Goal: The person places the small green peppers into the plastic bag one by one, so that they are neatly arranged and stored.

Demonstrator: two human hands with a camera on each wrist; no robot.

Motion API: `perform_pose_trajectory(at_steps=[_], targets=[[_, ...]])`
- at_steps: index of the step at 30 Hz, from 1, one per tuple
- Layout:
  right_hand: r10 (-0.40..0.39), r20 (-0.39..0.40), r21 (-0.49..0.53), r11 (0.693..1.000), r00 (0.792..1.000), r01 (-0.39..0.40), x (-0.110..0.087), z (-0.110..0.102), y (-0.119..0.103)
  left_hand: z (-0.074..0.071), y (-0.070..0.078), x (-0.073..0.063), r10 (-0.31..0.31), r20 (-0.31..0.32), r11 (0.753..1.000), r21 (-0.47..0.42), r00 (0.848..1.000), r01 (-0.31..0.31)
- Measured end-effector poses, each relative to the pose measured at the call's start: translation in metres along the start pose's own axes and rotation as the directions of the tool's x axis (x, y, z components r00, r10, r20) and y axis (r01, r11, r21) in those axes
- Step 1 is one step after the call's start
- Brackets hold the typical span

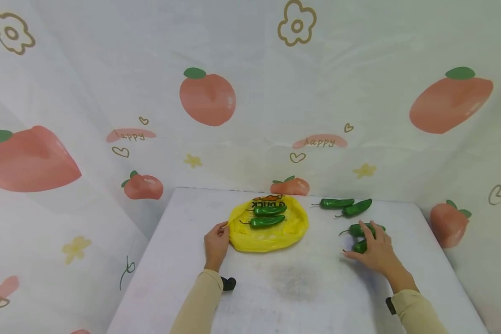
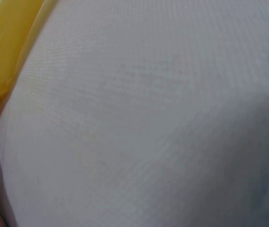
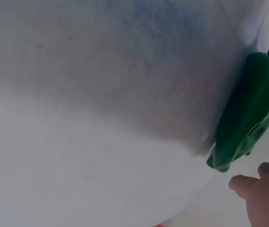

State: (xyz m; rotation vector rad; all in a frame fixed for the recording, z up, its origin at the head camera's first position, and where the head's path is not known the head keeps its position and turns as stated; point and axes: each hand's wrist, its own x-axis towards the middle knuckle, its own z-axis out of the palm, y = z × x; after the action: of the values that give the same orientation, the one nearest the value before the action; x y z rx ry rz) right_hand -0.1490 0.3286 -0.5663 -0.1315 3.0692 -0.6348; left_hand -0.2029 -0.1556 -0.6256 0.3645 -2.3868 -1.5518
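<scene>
Beige sleeves (image 1: 198,301) nearest, entering at bottom of head view; black device (image 1: 228,284) at left wrist. Left hand (image 1: 216,242): thumb and fingers drawn into a pinch on left rim of yellow plastic bag (image 1: 254,242). Bag lies on white table (image 1: 317,297), two green peppers (image 1: 267,221) side by side on it, stems left. Right hand (image 1: 377,253): fingers spread wide, thumb out to the left, at the near pair of loose peppers (image 1: 352,229), right of bag; nothing gripped. Can't tell if thumb touches. Far pair of peppers (image 1: 337,203) just beyond, near table's back edge. Printed cloth (image 1: 250,153) behind.
</scene>
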Motion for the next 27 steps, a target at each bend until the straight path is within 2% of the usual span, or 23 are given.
perform_pose_trajectory(at_steps=[6, 14, 21, 27], targets=[[0.009, 0.031, 0.049, 0.999, 0.999, -0.010, -0.004, -0.008, 0.008, 0.000, -0.002, 0.001, 0.006, -0.007, 1.000, 0.012, 1.000, -0.006], [-0.054, -0.050, 0.102, 0.993, 0.997, 0.059, -0.007, -0.011, 0.020, 0.002, -0.002, 0.003, 0.023, -0.011, 1.000, 0.015, 1.000, -0.023], [-0.001, 0.042, 0.096, 0.995, 0.999, -0.003, -0.004, -0.017, 0.024, 0.002, -0.004, 0.006, 0.028, -0.009, 0.999, 0.023, 1.000, -0.028], [0.031, 0.059, 0.080, 0.996, 0.998, -0.035, -0.008, -0.015, 0.027, 0.002, -0.003, 0.002, 0.027, -0.009, 0.999, 0.030, 1.000, -0.026]])
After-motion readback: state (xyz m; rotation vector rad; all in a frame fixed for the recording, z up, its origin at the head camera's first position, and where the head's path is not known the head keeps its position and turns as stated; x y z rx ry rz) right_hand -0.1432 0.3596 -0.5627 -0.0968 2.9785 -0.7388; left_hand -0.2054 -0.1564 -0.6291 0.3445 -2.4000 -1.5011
